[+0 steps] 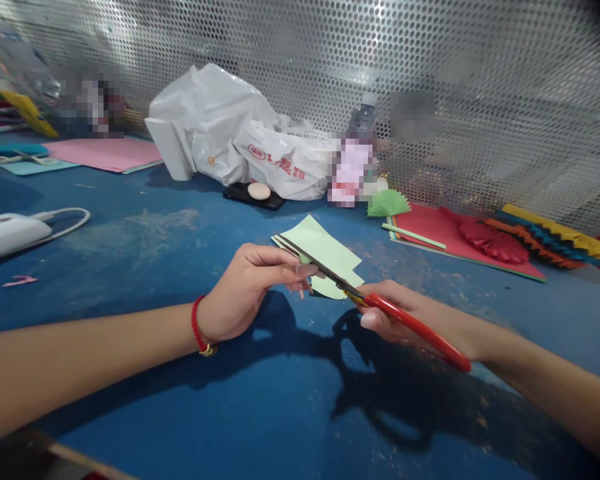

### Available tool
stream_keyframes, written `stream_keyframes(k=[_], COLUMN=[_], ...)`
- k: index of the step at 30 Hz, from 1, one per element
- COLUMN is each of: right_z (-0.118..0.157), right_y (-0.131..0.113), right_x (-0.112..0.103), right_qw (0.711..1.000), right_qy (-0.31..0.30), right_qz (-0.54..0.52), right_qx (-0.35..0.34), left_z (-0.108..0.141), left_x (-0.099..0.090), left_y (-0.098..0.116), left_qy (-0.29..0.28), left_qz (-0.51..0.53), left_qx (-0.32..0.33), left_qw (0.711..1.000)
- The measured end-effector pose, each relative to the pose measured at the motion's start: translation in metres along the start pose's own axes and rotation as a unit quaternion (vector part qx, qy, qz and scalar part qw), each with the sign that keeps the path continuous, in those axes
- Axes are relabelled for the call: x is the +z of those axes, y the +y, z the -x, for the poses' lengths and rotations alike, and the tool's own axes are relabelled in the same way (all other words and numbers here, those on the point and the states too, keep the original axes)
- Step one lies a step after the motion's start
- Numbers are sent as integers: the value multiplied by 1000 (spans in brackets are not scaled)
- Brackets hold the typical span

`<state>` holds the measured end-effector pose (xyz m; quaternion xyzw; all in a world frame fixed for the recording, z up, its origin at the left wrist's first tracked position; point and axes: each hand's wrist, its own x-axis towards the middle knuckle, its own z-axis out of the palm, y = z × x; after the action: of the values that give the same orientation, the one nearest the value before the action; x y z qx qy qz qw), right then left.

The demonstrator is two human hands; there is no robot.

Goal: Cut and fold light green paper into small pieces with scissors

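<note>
Above the blue table, my left hand pinches light green paper between thumb and fingers. A red cord bracelet is on that wrist. My right hand is closed around the red handles of a pair of scissors. The dark blades point up and left, lying along the paper close to my left fingertips. Whether the blades are fully closed cannot be made out.
White plastic bags stand behind, with a black phone in front. A bottle is beside them. Red paper and folded fans lie right; pink paper, other scissors and a white device lie left.
</note>
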<state>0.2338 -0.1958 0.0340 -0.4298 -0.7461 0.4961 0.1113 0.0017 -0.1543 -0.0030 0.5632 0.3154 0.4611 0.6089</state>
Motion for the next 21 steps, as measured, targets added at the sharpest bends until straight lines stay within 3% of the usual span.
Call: stream_keyframes(k=[21], right_z=[2], right_y=[-5], right_x=[-1], right_qw=[995], right_qy=[-45], right_qz=[-79], right_qx=[45], left_z=[0], left_x=[1], left_y=[6], left_qy=[7], left_qz=[-10], left_qx=[4], left_qw=[1000])
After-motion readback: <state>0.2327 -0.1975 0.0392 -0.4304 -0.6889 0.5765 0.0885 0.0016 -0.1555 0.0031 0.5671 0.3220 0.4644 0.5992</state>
